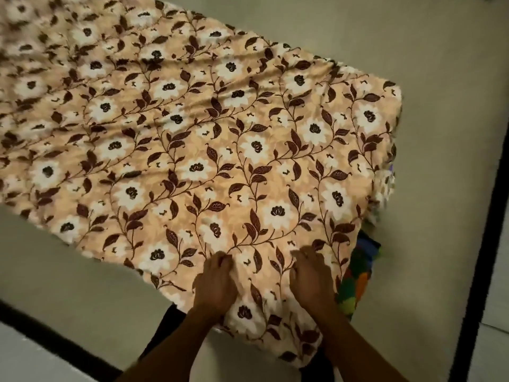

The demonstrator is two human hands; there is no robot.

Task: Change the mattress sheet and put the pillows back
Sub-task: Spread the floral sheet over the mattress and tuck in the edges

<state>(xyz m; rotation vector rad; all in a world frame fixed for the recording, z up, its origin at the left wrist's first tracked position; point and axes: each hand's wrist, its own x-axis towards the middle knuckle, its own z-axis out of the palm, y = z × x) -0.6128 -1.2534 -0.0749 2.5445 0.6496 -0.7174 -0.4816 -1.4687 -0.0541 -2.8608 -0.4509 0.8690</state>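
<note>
Seen from above: a person's two hands work a peach floral sheet w/ white blooms & brown leaves, spread over a mattress lying on a pale tiled floor. The sheet covers the mattress top edge to edge, wrinkled in long diagonal folds across the middle; the far left end is blurred. At the near corner the left hand has its fingers curled into the cloth, pinching a fold, and the right hand, just beside it, also grips the fabric w/ bent fingers, a small ridge of sheet raised between the two. Below the hands the cloth drapes down over the mattress corner toward the person's dark-clothed legs. At the right side, under the hanging sheet edge, a multicolored fabric in green, orange & blue peeks out; what it belongs to cannot be told. A bit of another pale printed cloth shows at the right edge, partly tucked. Dark strips cross the floor at right & lower left. No pillows in view.
</note>
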